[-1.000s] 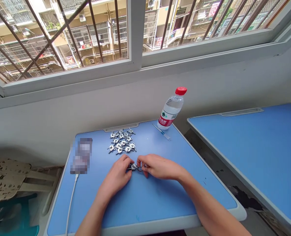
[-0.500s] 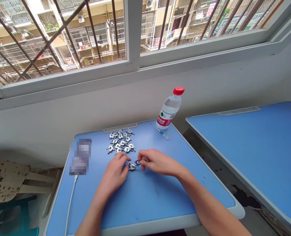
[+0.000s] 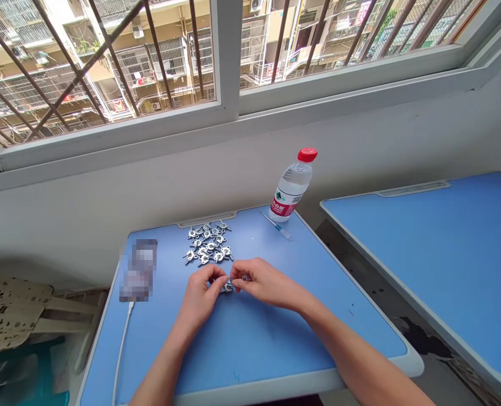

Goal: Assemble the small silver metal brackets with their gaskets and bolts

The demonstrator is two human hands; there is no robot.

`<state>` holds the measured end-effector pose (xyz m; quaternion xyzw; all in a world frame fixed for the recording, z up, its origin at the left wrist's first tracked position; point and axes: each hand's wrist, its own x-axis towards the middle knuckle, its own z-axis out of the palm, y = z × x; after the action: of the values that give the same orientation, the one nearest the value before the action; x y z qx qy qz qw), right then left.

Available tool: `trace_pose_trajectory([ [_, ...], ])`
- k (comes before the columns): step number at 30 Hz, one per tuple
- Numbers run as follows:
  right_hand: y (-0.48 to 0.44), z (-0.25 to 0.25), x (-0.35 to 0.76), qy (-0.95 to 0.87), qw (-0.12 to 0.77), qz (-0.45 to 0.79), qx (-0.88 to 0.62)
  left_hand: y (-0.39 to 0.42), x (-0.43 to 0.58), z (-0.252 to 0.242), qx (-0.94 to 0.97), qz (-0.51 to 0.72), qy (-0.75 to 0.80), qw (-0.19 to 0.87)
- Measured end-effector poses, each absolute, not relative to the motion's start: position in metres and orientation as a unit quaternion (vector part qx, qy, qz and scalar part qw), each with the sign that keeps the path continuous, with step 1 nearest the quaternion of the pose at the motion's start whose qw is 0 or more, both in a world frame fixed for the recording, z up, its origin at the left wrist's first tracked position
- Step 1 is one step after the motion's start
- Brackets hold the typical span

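Over the middle of the blue desk, my left hand and my right hand meet fingertip to fingertip. Both are closed in a pinch on a small metal fitting, mostly covered by the fingers. Just beneath the fingertips shows another silver metal fitting, partly hidden. Beyond my left hand lies a pile of similar metal fittings, each with a flat body, a hole and short rods.
At the back right stands a water bottle with a red cap, a thin pen beside it. A blurred-out phone-like object with a white cable lies on the left. Another blue desk stands to the right.
My right hand has moved left and my left fingers have closed in, so the fingertips now meet at the metal fitting. The pile has not moved.
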<state>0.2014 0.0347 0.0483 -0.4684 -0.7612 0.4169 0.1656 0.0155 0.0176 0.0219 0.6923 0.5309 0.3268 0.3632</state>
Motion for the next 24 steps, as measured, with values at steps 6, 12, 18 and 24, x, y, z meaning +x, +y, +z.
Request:
trace_pose_trajectory([
  [6,0.0337,0.0461,0.1975,-0.764,0.171,0.4,-0.477,0.0179,0.0163,0.0202,0.668,0.349,0.522,0.399],
  [12,0.0373,0.0412,0.1981,-0.724,0.235,0.43,-0.486,0.019,0.0164,0.0196,0.631,0.372,0.476,0.487],
  [18,0.0377,0.0396,0.1981,-0.699,0.25,0.479,-0.468,0.0187,0.0171,0.0175,0.625,0.377,0.466,0.499],
  [24,0.0391,0.0429,0.2011,-0.707,0.242,0.466,-0.474,0.0186,0.0146,0.0188,0.646,0.381,0.476,0.459],
])
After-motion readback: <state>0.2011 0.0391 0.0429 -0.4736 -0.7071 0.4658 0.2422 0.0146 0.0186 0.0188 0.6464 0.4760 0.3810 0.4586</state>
